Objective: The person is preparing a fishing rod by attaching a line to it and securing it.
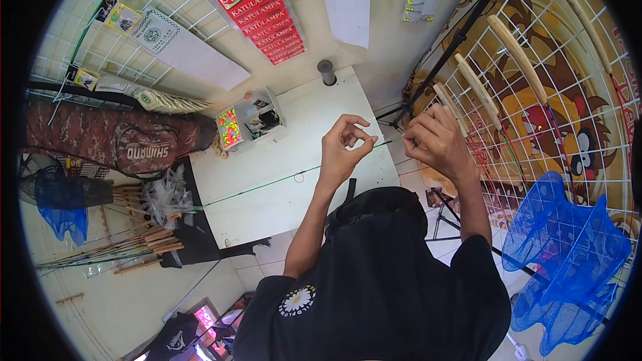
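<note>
A thin green fishing rod [256, 188] with a ring-shaped guide [299, 177] slants across the white table, its right end raised to the hands. My left hand [349, 148] pinches it between thumb and forefinger near a dark band, the other fingers curled. Just to the right, my right hand [435, 135] has its fingertips closed at the rod's greenish end; whether a line or small fitting is also between them is too small to tell. The two hands are a short gap apart, over the table's right edge.
On the white table [261, 220] stand a compartment box [276, 108] with coloured beads and a grey cylinder [327, 72]. Wire racks hold wooden-handled rods [516, 55] and blue nets [567, 255] at right. A camouflage rod bag [100, 135] and bundled rods [163, 240] are at left.
</note>
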`<state>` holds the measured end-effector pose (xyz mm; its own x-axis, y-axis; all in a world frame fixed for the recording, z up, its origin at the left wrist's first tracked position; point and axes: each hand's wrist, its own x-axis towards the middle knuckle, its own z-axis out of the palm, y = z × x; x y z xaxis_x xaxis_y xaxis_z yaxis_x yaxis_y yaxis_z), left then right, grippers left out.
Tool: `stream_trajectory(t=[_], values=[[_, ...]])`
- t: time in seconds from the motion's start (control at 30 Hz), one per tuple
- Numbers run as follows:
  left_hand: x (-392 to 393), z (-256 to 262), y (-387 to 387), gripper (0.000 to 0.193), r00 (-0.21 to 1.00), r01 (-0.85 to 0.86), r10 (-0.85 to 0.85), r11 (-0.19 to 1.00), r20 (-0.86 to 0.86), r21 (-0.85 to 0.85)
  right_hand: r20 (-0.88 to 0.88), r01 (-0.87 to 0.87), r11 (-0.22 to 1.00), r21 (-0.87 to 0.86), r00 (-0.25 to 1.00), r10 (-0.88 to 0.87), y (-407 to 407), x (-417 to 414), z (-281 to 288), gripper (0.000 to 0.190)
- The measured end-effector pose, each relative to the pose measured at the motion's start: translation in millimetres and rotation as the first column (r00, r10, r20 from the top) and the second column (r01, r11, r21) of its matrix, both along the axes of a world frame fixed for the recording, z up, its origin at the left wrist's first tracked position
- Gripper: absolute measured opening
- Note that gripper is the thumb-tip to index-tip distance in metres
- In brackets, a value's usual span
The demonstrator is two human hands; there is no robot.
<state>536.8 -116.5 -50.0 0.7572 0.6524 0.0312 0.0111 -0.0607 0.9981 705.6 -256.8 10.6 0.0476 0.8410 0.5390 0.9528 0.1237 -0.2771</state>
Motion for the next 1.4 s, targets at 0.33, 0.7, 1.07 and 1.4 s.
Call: stream_trajectory(t=[0.33, 0.7, 1.07, 1.4], values=[[-13, 13, 6, 0.031, 0.997, 0.026, 0.005, 0.9, -0.071, 0.436, 0.011, 0.019, 0.999, 0.044, 1.0, -0.02, -1, 3, 4, 0.016], [-52, 44, 35, 0.014, 0.964, 0.169, -0.083, 0.924, -0.251, 0.344, 0.043, 0.226, 0.913, 0.34, 0.966, -0.255, 9, -6, 17, 0.014], [-66, 143, 84, 0.016, 0.978, -0.098, 0.195, 0.726, -0.068, 0.68, -0.685, 0.118, 0.915, 0.387, 0.701, 0.199, 80, -106, -37, 0.016], [-99, 218, 127, 0.023, 0.946, -0.321, 0.267, 0.708, 0.183, 0.629, -0.833, -0.395, 0.866, 0.306, 0.33, 0.444, 232, -253, 9, 0.034]])
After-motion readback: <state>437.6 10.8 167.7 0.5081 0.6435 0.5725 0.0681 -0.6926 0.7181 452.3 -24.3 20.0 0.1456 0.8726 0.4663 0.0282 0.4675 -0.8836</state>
